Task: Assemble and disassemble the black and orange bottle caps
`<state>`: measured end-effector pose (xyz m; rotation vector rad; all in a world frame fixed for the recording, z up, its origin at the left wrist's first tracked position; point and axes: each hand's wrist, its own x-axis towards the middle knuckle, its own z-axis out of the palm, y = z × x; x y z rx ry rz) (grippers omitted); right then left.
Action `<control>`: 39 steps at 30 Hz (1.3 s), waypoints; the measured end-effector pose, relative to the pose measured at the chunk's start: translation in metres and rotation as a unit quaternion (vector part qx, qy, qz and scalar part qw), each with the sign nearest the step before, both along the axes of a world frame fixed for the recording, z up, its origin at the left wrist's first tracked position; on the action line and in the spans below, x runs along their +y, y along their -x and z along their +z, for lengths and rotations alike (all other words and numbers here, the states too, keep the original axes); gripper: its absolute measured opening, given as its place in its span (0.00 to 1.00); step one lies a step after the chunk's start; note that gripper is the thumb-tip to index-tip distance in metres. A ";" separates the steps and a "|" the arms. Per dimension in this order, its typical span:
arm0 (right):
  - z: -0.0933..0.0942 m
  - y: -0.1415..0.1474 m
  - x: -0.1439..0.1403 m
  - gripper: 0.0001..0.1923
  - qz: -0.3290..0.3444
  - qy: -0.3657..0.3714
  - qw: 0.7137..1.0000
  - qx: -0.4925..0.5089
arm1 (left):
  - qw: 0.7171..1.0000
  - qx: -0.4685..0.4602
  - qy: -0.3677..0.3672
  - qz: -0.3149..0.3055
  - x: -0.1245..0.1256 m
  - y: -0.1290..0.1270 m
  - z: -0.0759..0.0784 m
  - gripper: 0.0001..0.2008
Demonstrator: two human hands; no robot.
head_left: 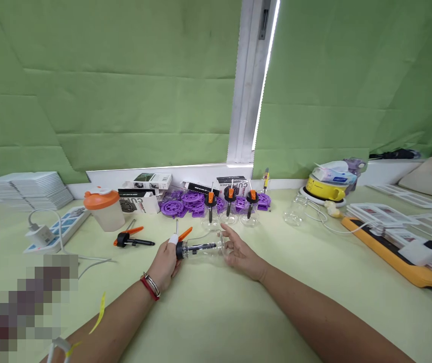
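Observation:
I hold a clear bottle [201,255] lying sideways above the table, with a black tube inside it. My left hand [165,262] is closed round its black cap [179,250], from which an orange lever [185,233] and a thin metal spout stick out. At the other end, my right hand [240,254] grips the bottle's wide base, fingers curved about it. Left of my hands lies a loose black cap with orange lever and tube [132,240]. Behind them stand three upright clear bottles with similar caps, one of them a capped bottle [211,212].
Purple plastic wheel-like parts [193,203] and printed boxes [140,201] line the back. An orange-lidded container [106,212] and white power strip [62,232] stand left. Rightward are an uncapped clear bottle [294,214], a yellow pot [324,190] and an orange-black power strip [390,252] with cables.

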<state>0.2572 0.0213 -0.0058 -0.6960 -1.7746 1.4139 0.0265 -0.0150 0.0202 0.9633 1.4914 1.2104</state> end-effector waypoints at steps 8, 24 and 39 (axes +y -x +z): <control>-0.004 0.004 0.005 0.31 -0.006 0.065 0.998 -0.002 | 1.000 0.004 -0.007 -0.006 -0.001 -0.001 -0.001 0.19; -0.005 -0.002 0.003 0.41 0.006 -0.010 1.000 -0.029 | 1.000 0.001 0.001 -0.019 0.000 -0.001 0.003 0.18; 0.001 0.000 -0.002 0.37 -0.033 -0.057 0.997 -0.039 | 1.000 0.000 0.007 -0.010 -0.001 -0.002 0.005 0.19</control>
